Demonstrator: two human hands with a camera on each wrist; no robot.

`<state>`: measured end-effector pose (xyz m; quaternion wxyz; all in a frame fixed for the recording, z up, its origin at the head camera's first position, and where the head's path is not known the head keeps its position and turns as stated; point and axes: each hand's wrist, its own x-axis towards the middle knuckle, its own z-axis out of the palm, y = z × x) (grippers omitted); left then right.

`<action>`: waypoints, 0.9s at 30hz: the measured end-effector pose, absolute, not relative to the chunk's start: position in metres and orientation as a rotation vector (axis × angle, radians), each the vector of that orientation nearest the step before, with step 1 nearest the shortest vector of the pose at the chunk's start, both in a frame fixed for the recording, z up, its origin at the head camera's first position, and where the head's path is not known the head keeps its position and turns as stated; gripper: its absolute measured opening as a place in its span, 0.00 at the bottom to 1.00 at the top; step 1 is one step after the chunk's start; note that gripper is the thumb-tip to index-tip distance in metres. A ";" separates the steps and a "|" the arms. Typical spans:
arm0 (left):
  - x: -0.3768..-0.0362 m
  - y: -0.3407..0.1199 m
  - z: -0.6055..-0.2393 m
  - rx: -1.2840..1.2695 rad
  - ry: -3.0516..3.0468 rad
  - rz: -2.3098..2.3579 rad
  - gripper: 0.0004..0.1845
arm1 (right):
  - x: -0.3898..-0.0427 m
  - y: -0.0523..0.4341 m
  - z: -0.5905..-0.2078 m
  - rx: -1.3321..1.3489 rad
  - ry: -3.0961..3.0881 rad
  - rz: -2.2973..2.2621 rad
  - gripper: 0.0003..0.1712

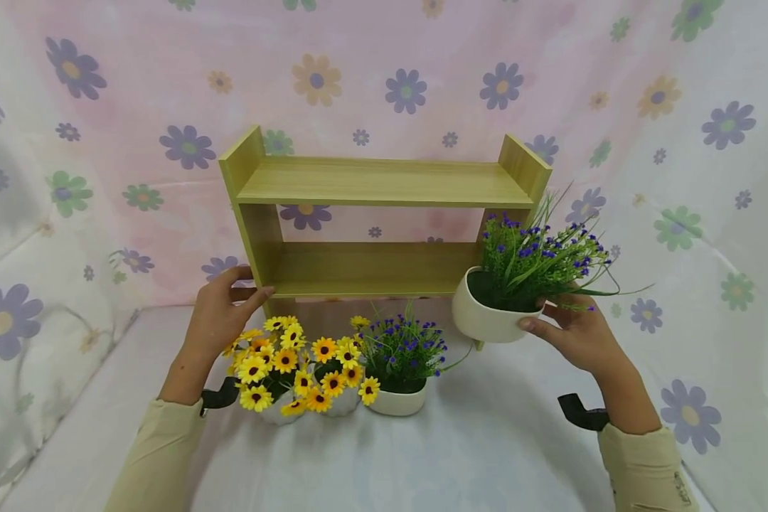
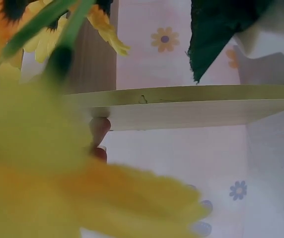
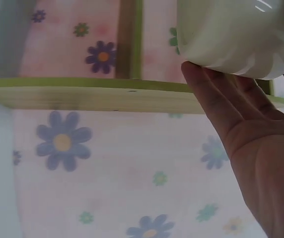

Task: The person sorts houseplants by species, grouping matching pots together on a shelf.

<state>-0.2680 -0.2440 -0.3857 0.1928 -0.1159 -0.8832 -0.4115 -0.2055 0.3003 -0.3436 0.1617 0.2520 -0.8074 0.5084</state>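
Note:
My right hand (image 1: pixel 579 331) holds a white oval pot (image 1: pixel 493 316) of purple flowers and long grass (image 1: pixel 544 249), raised in front of the lower right end of a wooden two-tier shelf (image 1: pixel 384 181). In the right wrist view, the right hand's fingers (image 3: pixel 216 99) lie beneath the white pot (image 3: pixel 236 34). At the shelf's lower left, my left hand (image 1: pixel 220 313) grips the side panel, thumb in front. Most of that hand is hidden by blurred yellow petals (image 2: pixel 37 129) in the left wrist view, where only its fingertips (image 2: pixel 100 130) show under a board.
Before the shelf, pots of yellow flowers (image 1: pixel 265 366) and orange-yellow flowers (image 1: pixel 333 377) stand on the white tabletop (image 1: pixel 486 441). Another white pot (image 1: pixel 398 402) of purple flowers sits to their right. A flower-printed curtain (image 1: pixel 371 64) hangs behind.

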 end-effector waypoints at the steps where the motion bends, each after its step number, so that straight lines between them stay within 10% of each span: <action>1: -0.268 -0.244 -0.386 -0.325 -2.478 -1.155 0.28 | -0.206 0.299 -0.338 0.729 -2.291 1.457 0.26; 27: -0.266 -0.243 -0.385 -0.316 -2.472 -1.159 0.29 | -0.234 0.286 -0.221 0.933 -1.840 1.698 0.29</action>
